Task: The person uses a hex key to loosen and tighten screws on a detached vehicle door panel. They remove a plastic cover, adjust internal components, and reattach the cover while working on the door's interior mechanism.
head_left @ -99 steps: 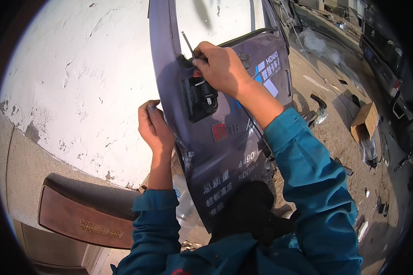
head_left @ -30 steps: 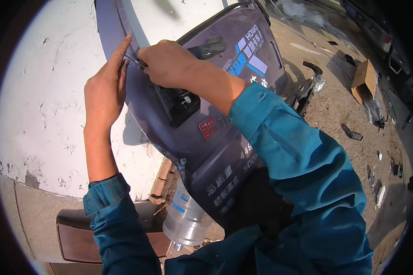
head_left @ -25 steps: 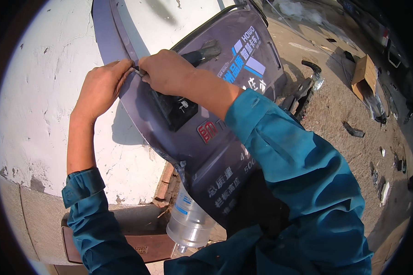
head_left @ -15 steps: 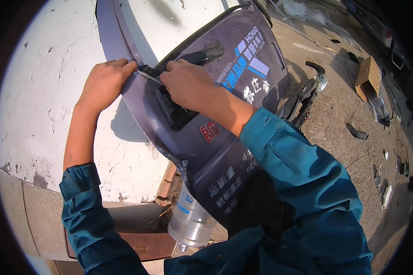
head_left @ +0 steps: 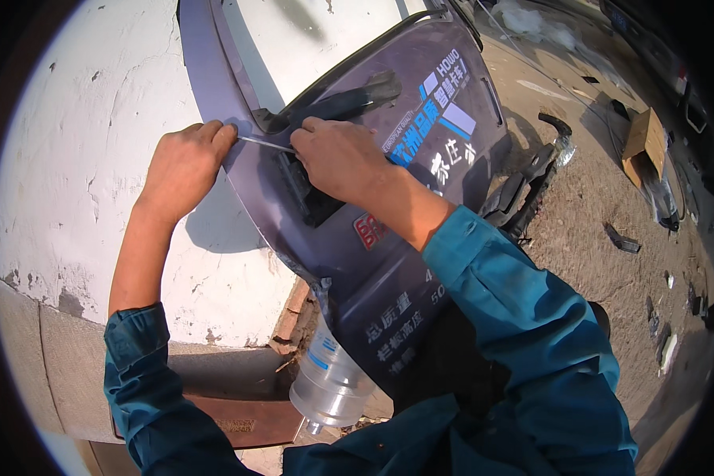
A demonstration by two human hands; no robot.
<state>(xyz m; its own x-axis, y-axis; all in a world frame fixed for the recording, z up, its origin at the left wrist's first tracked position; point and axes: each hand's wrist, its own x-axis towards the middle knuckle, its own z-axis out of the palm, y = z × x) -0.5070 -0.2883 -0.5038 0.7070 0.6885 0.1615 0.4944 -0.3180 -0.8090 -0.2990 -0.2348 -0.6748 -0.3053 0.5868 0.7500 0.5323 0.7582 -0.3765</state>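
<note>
A purple-grey vehicle door (head_left: 404, 262) with printed lettering and a red badge (head_left: 369, 230) leans in front of me. My left hand (head_left: 184, 165) pinches one end of a thin metal rod (head_left: 266, 143) at the door's left edge. The fist of my right hand (head_left: 343, 159) is closed round the other end, and whatever part lies inside it is hidden. The rod spans the door skin just below the window-opening corner. Under my right hand is a black handle recess (head_left: 319, 208), partly covered. A dark trim strip (head_left: 365, 94) runs above that hand.
Behind the door stands a white, cracked wall (head_left: 95, 159). A clear water jug (head_left: 325, 393) is below the door, beside some bricks (head_left: 292, 313). On the ground at right lie black plastic parts (head_left: 523, 178), an open cardboard box (head_left: 644, 147) and scattered debris.
A longer stretch of rod shows between my hands, which have moved slightly apart. Both the door and its surroundings appear shifted a little to the right and down in view.
</note>
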